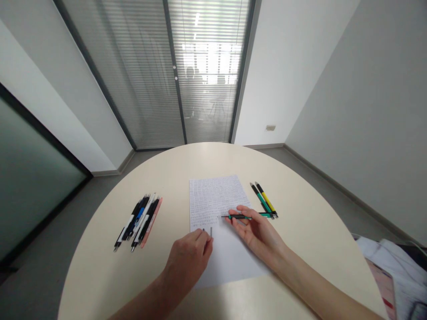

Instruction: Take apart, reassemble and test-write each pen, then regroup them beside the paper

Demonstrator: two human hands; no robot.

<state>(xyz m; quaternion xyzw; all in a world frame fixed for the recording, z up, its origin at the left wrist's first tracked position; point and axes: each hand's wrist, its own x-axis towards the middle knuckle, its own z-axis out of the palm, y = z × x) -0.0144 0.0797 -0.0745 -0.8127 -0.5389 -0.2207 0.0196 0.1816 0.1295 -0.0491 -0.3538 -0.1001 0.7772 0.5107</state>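
Pen (238,217) in right hand (260,234), above paper (215,195)

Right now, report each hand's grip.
Left hand: closed, pinching a small grey piece; exactly what it is cannot be told.
Right hand: holding a green-and-black pen in the fingers.

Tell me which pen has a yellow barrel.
The yellow-and-black pen, right of the paper and beyond the right hand. Only its barrel is yellow; the green-and-black pen lying alongside it has none.
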